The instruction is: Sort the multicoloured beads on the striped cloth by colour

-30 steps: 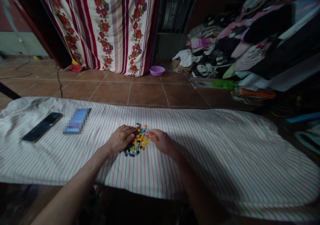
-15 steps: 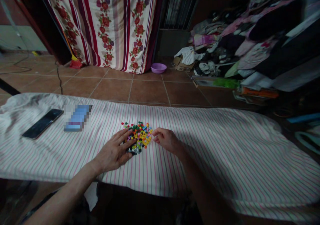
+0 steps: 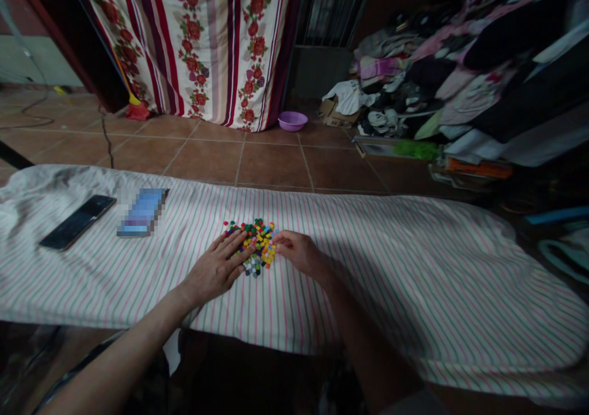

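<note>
Small multicoloured pieces (image 3: 262,249), cube-like in shape, lie in a loose heap on a striped cloth (image 3: 386,267); red, green, yellow, white, grey and black ones show. My left hand (image 3: 218,264) rests palm down with fingers spread over the heap's left side, hiding some pieces. At the right edge of the heap is my right hand (image 3: 299,252), its fingers bent and drawn together at the tips, touching or just beside the yellow pieces. Whether a piece sits between those fingertips is too small to make out.
Two phones lie on the cloth at the left: a dark one (image 3: 78,223) and one with a blurred lit screen (image 3: 143,212). Beyond the cloth's far edge are a purple basin (image 3: 292,121), a floral curtain (image 3: 216,46) and a large pile of clothes (image 3: 442,77).
My right hand has moved slightly left onto the heap's edge, its fingers closing together. My left hand has shifted a little over the pieces. The view has tilted slightly.
</note>
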A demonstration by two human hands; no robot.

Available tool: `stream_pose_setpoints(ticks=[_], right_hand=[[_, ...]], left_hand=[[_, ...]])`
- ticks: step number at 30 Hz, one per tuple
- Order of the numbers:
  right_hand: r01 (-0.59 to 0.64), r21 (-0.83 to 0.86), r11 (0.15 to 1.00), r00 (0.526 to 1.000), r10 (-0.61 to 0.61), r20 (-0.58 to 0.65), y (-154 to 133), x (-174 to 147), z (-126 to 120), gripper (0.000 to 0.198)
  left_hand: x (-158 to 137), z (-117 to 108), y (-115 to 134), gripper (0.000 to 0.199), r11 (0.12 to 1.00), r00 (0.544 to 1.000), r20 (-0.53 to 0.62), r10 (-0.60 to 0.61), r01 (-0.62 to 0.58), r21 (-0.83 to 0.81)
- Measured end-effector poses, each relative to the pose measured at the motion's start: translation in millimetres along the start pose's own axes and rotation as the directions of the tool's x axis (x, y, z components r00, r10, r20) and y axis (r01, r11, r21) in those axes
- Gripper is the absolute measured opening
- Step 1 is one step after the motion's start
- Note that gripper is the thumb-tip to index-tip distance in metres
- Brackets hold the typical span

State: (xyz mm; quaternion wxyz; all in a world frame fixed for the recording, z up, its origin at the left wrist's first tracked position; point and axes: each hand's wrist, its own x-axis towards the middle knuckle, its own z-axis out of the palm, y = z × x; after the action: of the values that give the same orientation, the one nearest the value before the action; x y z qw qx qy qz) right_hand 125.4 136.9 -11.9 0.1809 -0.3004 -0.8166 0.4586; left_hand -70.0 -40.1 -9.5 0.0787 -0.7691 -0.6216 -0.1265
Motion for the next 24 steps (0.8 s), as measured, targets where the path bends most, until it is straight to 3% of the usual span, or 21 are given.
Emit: stream_pose_setpoints(ticks=[7, 19, 24], right_hand=[[0.067, -0.135, 0.989, 0.995, -0.076, -0.061, -3, 0, -7, 0.017], [0.142, -0.316, 0.938, 0.986, -0.163, -0.038, -5, 1, 7, 0.014], [0.161, -0.327, 0.931, 0.98, -0.189, -0.055, -7, 3, 8, 0.011]], left_hand=[[5, 1, -5, 0.049, 0.983, 0.995, -0.035, -0.094, 0.087, -0.161], [15, 4, -1, 0.062, 0.938, 0.992, -0.073, -0.102, 0.072, -0.339], [17, 3, -1, 0.054, 0.937, 0.991, -0.094, -0.096, 0.058, -0.345]])
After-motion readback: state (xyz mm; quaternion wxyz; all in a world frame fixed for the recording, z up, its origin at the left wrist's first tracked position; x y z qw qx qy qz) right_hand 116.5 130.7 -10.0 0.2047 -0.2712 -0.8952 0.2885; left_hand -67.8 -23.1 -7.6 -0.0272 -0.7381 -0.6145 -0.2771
